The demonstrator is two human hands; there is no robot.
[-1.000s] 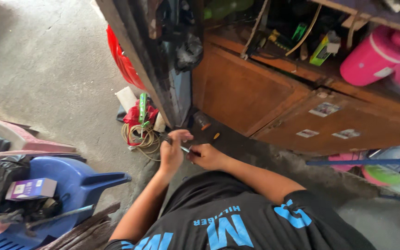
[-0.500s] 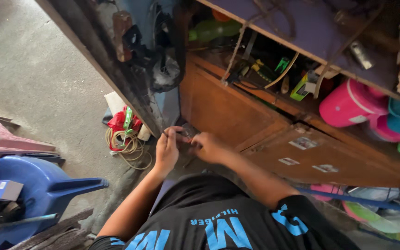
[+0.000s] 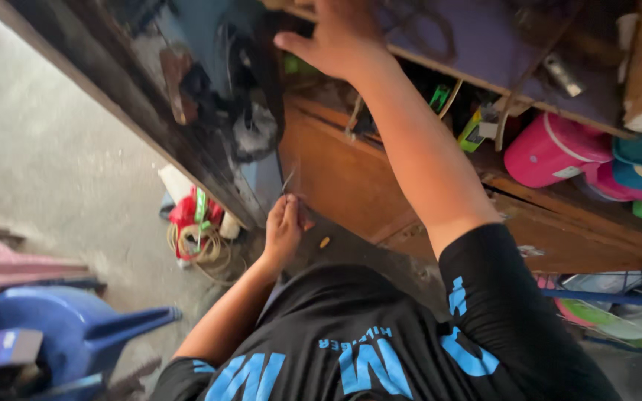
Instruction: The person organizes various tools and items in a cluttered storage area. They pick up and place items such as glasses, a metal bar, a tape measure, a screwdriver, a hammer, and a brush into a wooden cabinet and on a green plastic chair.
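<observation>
Wire (image 3: 289, 180), thin and pale, stands at about nine o'clock from centre, pinched in my left hand (image 3: 284, 230) beside the wooden cabinet (image 3: 336, 178). My right hand (image 3: 336, 37) reaches to twelve o'clock, fingers spread on the shelf (image 3: 469, 44), seemingly holding nothing.

Thin pointed metal piece (image 3: 290, 180): slender, pale, exact kind too small to tell. Pinched at its lower end, tip tilted toward one o'clock, against the brown wooden cabinet front (image 3: 343, 174). Purple shelf board (image 3: 477, 52): flat, dusty, wood-edged, at twelve o'clock, touched from above near its front edge.
</observation>
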